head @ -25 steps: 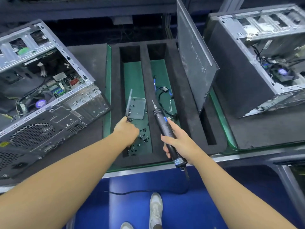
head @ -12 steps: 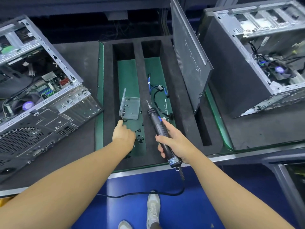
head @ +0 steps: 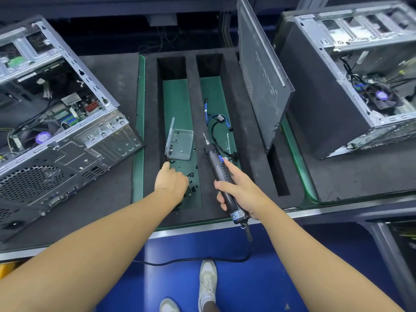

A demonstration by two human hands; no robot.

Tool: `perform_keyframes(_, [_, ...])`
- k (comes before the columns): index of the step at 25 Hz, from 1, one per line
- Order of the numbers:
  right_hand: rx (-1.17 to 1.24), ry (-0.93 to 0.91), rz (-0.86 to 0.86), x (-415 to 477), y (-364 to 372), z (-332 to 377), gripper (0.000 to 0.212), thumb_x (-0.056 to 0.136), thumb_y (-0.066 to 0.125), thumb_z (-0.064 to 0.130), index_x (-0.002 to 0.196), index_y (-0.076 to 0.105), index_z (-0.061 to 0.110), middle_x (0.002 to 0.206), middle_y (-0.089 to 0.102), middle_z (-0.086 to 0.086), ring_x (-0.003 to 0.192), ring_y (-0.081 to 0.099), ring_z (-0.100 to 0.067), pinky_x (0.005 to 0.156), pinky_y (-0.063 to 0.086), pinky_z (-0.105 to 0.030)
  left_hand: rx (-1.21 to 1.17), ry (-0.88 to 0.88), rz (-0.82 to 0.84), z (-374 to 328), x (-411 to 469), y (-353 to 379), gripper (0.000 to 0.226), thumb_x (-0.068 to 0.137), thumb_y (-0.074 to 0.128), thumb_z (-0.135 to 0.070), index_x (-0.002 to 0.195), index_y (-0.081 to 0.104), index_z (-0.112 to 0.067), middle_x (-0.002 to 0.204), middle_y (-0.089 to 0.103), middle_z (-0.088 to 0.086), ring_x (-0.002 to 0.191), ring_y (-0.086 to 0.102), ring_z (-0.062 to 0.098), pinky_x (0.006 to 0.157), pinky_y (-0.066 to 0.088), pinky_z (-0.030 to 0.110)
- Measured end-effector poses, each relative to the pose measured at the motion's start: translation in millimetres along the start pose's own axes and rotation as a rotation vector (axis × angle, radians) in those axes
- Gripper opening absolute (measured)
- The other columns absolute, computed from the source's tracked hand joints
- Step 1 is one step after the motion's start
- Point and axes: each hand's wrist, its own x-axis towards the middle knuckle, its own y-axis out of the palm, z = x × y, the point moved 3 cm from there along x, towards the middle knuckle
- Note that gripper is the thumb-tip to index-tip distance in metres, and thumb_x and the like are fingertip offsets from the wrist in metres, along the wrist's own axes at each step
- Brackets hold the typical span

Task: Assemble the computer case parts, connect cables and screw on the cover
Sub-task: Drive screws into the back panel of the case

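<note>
My left hand (head: 172, 183) reaches down into the left slot of the black foam tray (head: 245, 143), over loose black screws (head: 192, 175) on the green floor. Its fingertips are hidden under the back of the hand. Just beyond it stands a clear plastic box (head: 182, 144) holding a few screws, its lid tipped up. My right hand (head: 238, 190) grips a black electric screwdriver (head: 217, 164), bit pointing away, above the foam ridge. An open computer case (head: 56, 140) lies at the left, another (head: 337, 91) at the right. A dark side panel (head: 263, 70) leans upright in the tray.
Blue and black cables (head: 216, 122) lie in the tray's right slot. The screwdriver's cord (head: 225, 258) hangs off the bench edge down to the blue floor by my shoes. Both cases rest on dark foam mats.
My left hand has dropped from the clear box's lid to the loose screws in front of the box. My right hand keeps its grip on the screwdriver, barely shifted.
</note>
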Motion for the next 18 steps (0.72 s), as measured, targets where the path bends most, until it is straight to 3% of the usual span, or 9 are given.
perform_keyframes(4, [0.028,0.012,-0.004,-2,0,1,0.079,0.089,0.071,0.016,0.151,0.036,0.05,0.091,0.059,-0.011,0.068,0.055,-0.027,0.058,0.05,-0.037,-0.703,0.09,-0.138,19,-4,-19,0.019,0.079,0.061,-0.02,0.068,0.047,-0.016,0.074,0.054,0.001,0.07,0.053,0.026,0.06,0.042,0.03])
perform_keyframes(6, [0.03,0.012,0.008,-5,2,2,0.079,0.088,0.071,0.015,0.149,0.037,0.052,0.093,0.06,-0.01,0.068,0.055,-0.026,0.057,0.05,-0.036,-0.852,0.076,-0.156,34,-9,-28,0.025,0.077,0.063,-0.013,0.063,0.044,-0.018,0.068,0.054,0.0,0.067,0.049,0.023,0.06,0.045,0.031])
perform_keyframes(10, [0.08,-0.007,0.012,-9,5,10,0.074,0.087,0.071,0.014,0.142,0.044,0.056,0.093,0.058,-0.011,0.066,0.055,-0.023,0.055,0.05,-0.036,-0.758,-0.014,-0.063,46,-17,-36,0.004,0.084,0.058,-0.006,0.084,0.058,-0.01,0.087,0.062,0.008,0.071,0.054,0.023,0.061,0.045,0.028])
perform_keyframes(13, [0.131,-0.017,-0.006,-10,0,11,0.068,0.09,0.067,0.009,0.141,0.05,0.051,0.093,0.056,-0.012,0.064,0.054,-0.023,0.053,0.049,-0.035,-0.815,-0.086,-0.074,55,-11,-37,0.022,0.085,0.051,0.006,0.099,0.066,-0.004,0.093,0.063,0.011,0.07,0.057,0.023,0.072,0.053,0.03])
perform_keyframes(15, [0.139,-0.029,-0.016,-9,-1,8,0.066,0.091,0.066,0.008,0.139,0.052,0.051,0.094,0.056,-0.012,0.064,0.053,-0.023,0.054,0.048,-0.035,-0.72,-0.09,-0.012,51,-6,-36,0.024,0.085,0.05,0.011,0.094,0.064,-0.006,0.096,0.06,0.013,0.08,0.059,0.027,0.08,0.054,0.036])
perform_keyframes(18, [0.145,-0.023,0.012,-6,1,7,0.067,0.09,0.067,0.009,0.139,0.052,0.052,0.092,0.056,-0.011,0.064,0.054,-0.023,0.054,0.049,-0.035,-0.474,-0.073,0.074,34,-1,-36,0.029,0.081,0.056,0.014,0.101,0.062,-0.005,0.094,0.052,0.008,0.085,0.061,0.03,0.067,0.051,0.039])
